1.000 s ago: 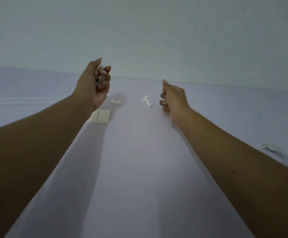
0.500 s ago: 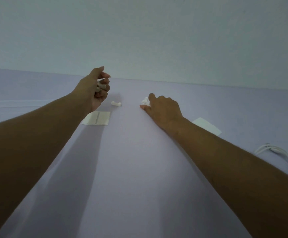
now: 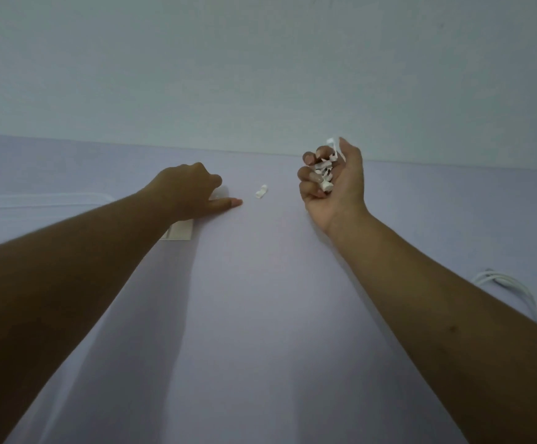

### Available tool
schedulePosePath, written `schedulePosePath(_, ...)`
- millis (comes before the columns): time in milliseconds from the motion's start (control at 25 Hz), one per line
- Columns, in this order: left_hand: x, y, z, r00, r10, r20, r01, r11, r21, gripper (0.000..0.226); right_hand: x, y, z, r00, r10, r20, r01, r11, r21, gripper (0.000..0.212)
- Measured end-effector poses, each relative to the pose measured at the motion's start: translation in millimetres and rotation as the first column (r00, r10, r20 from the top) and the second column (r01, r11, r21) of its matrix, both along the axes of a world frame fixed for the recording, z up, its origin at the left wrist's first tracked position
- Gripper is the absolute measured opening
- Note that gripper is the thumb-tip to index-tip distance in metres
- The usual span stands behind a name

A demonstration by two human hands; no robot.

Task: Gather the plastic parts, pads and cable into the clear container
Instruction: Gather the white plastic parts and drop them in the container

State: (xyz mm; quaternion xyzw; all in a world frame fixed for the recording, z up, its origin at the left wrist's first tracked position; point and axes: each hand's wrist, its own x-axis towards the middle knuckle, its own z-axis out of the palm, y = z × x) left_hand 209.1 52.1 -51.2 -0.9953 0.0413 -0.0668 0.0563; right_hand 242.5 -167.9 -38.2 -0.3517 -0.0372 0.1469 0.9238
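1. Two bare forearms reach forward over a pale lilac counter that meets a plain light wall at the far edge.
2. The right hand is raised off the counter, palm turned up and toward the viewer, fingers curled in around a small heap of white plastic parts; one piece pokes up beside the thumb.
3. The left hand lies low on the counter, knuckles up, thumb stretched out to the right. Its fingers are folded under, and whether they grip anything cannot be told.
4. A single white plastic piece lies loose on the counter between the hands, just beyond the left thumb tip and not touching it.
5. A flat pale pad lies on the counter, partly hidden beneath the left wrist.
6. A white cable lies looped on the counter at the right edge, partly hidden behind the right forearm.
7. At the far left, the faint rim of the clear container shows on the counter, well apart from the right hand; its contents cannot be made out.
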Motion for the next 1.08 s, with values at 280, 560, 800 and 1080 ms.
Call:
schedulePosePath(280, 8.9, -3.4, -5.3, 0.994, -0.016, 0.105, 0.044, 0.960, -0.275, 0.046, -8.3, 3.1, -1.2, 0.997, 0.037, -0.062, -0.039, 0.999, -0.029, 0.049)
schedulePosePath(560, 25.0, -39.2, 6.6, 0.946, 0.200, -0.256, -0.196, -0.275, -0.941, 0.034, -23.3, 0.1, -22.1, 0.988, 0.069, -0.137, -0.042, 0.981, 0.188, 0.032)
schedulePosePath(800, 35.8, -61.3, -4.8, 0.969, 0.235, 0.076, -0.185, 0.894, -0.408, 0.065, -26.1, 3.1, -33.0, 0.973, 0.058, -0.224, 0.023, 0.939, 0.343, 0.041)
schedulePosePath(1080, 40.0, -85.3, -14.9, 0.992, 0.046, 0.118, -0.042, 0.998, -0.037, 0.042, -26.3, 0.7, -34.2, 0.968, 0.050, -0.244, 0.041, 0.935, 0.353, 0.045)
